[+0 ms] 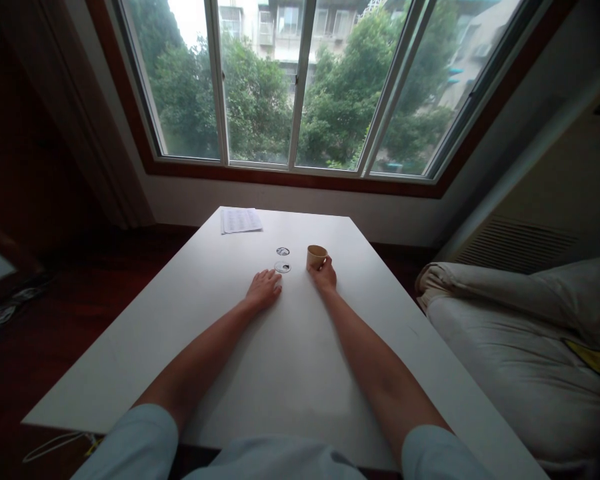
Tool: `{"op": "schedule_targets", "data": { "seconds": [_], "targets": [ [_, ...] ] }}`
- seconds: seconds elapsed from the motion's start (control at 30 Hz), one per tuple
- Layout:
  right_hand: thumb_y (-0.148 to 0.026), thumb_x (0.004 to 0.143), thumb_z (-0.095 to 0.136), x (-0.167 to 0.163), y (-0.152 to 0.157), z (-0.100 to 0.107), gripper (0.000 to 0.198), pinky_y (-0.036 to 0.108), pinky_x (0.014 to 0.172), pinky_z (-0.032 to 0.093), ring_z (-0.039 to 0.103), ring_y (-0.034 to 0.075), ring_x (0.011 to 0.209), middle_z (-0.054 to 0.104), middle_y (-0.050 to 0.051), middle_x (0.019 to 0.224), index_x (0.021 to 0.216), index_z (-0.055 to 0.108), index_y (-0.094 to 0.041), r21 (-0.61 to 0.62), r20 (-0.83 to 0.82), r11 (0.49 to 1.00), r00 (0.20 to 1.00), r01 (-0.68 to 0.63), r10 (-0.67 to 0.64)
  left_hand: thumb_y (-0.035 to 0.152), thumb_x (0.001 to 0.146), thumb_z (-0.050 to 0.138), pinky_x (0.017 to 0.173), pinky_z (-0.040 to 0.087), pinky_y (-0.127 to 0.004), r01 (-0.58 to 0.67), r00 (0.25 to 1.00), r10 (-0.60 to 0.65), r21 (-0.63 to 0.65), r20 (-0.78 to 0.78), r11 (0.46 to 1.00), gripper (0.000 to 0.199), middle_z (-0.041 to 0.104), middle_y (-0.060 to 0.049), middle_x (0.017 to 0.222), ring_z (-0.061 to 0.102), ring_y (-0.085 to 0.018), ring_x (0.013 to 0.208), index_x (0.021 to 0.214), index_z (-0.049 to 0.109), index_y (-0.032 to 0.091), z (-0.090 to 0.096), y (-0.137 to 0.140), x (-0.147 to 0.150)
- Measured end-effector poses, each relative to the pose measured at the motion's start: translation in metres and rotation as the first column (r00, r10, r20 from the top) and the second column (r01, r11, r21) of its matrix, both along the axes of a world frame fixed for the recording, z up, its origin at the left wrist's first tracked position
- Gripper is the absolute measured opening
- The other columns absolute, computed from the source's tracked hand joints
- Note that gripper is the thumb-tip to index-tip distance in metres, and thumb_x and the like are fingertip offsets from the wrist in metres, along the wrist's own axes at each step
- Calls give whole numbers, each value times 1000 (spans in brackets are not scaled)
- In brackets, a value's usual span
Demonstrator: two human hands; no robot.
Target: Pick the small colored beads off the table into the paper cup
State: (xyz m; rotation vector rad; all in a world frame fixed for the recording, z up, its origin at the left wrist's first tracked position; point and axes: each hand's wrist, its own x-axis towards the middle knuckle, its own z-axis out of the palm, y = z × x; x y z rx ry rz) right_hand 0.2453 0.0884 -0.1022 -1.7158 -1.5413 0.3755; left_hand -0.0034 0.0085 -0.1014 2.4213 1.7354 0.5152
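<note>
My right hand (325,274) is closed around the side of a tan cup (317,255), which stands upright on the white table (280,373). The cup's inside is too small to make out. Palm down on the tabletop lies my left hand (264,289), its fingers stretched forward and holding nothing. Just beyond its fingertips is a round, dark-rimmed flat shape (282,267) with a small dark patch. Behind that one sits a second round shape (283,251) with dark markings. I cannot tell whether these two are discs or drawings.
Printed sheets of paper (242,220) lie at the table's far left corner. Beyond the far edge is a wall with a large window (295,87). A pale cushioned seat (500,360) stands to the right. Cables (11,308) lie on the dark floor at left.
</note>
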Motion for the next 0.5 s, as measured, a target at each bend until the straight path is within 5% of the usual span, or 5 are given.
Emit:
{"op": "schedule_targets", "data": {
  "seconds": [0.33, 0.5],
  "targets": [
    [-45, 75, 70, -1, -11, -2, 89, 34, 88, 50, 63, 26, 109, 66, 8, 120, 151, 31, -22, 27, -19, 1000, 1000, -8, 9, 40, 93, 53, 122, 26, -46, -1, 999, 0, 19, 45, 1000, 45, 47, -9, 153, 38, -27, 143, 136, 57, 25, 2, -3, -4],
    [-50, 78, 65, -4, -20, 5, 75, 34, 88, 49, 62, 26, 106, 63, 11, 121, 142, 42, -20, 5, -114, 999, 993, 43, -42, 34, 90, 56, 119, 33, -41, 17, 991, -23, 42, 132, 999, 35, 57, -7, 143, 48, -24, 136, 121, 68, 25, 7, -3, -18]
  ]
}}
